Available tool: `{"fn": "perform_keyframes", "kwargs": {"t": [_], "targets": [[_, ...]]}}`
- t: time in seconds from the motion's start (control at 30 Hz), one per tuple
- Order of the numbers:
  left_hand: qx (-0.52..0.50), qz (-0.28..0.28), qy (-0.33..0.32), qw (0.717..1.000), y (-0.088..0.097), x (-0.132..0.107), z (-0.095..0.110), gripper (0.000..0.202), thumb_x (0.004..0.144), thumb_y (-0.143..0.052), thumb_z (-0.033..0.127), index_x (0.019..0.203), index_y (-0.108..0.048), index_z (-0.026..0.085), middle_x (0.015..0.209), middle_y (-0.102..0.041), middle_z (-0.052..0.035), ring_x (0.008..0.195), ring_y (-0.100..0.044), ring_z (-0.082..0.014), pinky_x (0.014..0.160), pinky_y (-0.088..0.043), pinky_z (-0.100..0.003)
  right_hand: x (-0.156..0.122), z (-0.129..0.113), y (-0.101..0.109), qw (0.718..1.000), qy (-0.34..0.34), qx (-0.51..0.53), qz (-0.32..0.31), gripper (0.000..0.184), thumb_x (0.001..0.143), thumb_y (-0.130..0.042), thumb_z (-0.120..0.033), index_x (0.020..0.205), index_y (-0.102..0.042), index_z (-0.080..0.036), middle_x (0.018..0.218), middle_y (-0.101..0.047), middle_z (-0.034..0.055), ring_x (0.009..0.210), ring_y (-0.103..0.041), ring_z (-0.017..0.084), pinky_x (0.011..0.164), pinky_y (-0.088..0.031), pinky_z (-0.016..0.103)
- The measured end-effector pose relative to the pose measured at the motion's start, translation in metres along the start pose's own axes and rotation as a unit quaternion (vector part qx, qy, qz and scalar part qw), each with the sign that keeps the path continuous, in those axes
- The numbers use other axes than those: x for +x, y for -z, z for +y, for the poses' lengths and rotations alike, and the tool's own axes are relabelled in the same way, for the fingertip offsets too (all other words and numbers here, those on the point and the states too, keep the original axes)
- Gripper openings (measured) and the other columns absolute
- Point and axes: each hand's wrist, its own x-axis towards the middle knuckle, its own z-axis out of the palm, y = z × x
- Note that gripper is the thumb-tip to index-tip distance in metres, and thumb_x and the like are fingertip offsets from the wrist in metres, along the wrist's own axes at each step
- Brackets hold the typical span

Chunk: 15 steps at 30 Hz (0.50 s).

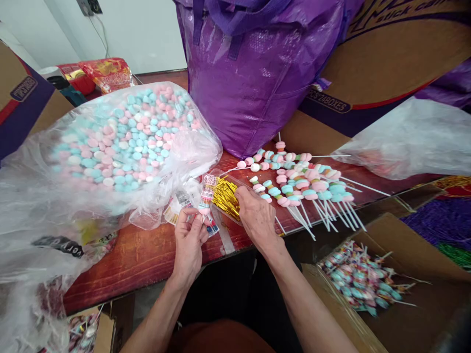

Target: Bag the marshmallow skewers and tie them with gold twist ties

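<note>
1. My left hand (189,235) pinches the lower end of a wrapped candy (206,193) between thumb and fingertips.
2. The candy stands nearly upright above the table's near edge, just left of the gold ties (223,196). Its clear, shiny film carries pink print and a white barcode label; pastel pieces show through low down, with a rounded pink one at the bottom.
3. My right hand (255,215) is at the right end of the ties, fingers curled and fingertips bunched together; I cannot tell whether they grip one.
4. The ties are thin, straight, metallic strips, heaped in a clear plastic tray (232,218).
5. Far right of my hands lie bare skewers (305,184): matte, rounded discs in pink, blue and white, threaded on slim white sticks.
6. Far left, a filmy, crinkled clear bag (176,169) bulges with loose, chalky-looking discs.
7. All this rests on the reddish, wood-grained table (125,260).
8. Beyond stands a glossy purple sack (253,83) of woven plastic, creased and bulky.
</note>
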Motion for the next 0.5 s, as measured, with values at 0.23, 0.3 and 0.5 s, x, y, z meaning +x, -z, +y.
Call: {"fn": "perform_keyframes", "kwargs": {"t": [0.23,0.3,0.5], "targets": [[-0.001,0.000,-0.006,1.000,0.001,0.002,-0.002,0.037,0.071,-0.082,0.037,0.087,-0.052,0.021,0.065,-0.063,0.0039,0.045,-0.030,-0.0016,0.046,-0.026,-0.014,0.004,0.002,-0.004,1.000,-0.004,0.025,-0.005,0.025,0.095,-0.041,-0.006,0.101,-0.064,-0.013,0.085,-0.072,0.0115,0.071,-0.063,0.020,0.054,-0.027,0.028],[-0.001,0.001,-0.005,1.000,0.001,0.002,-0.002,0.038,0.071,-0.082,0.037,0.087,-0.053,0.021,0.065,-0.062,0.0041,0.045,-0.030,-0.0018,0.046,-0.026,-0.014,0.003,0.006,-0.002,0.996,0.007,0.084,0.023,0.024,0.093,-0.042,-0.006,0.100,-0.064,-0.013,0.088,-0.072,0.0121,0.076,-0.065,0.022,0.058,-0.033,0.027],[0.004,-0.015,0.011,1.000,-0.002,0.002,-0.003,0.035,0.073,-0.081,0.036,0.088,-0.053,0.021,0.066,-0.062,0.0040,0.046,-0.032,-0.0026,0.044,-0.023,-0.014,-0.025,-0.001,0.000,0.885,0.084,0.454,0.056,0.012,0.091,-0.058,-0.020,0.091,-0.070,-0.021,0.091,-0.074,0.0028,0.085,-0.068,0.019,0.077,-0.051,0.028]]}}
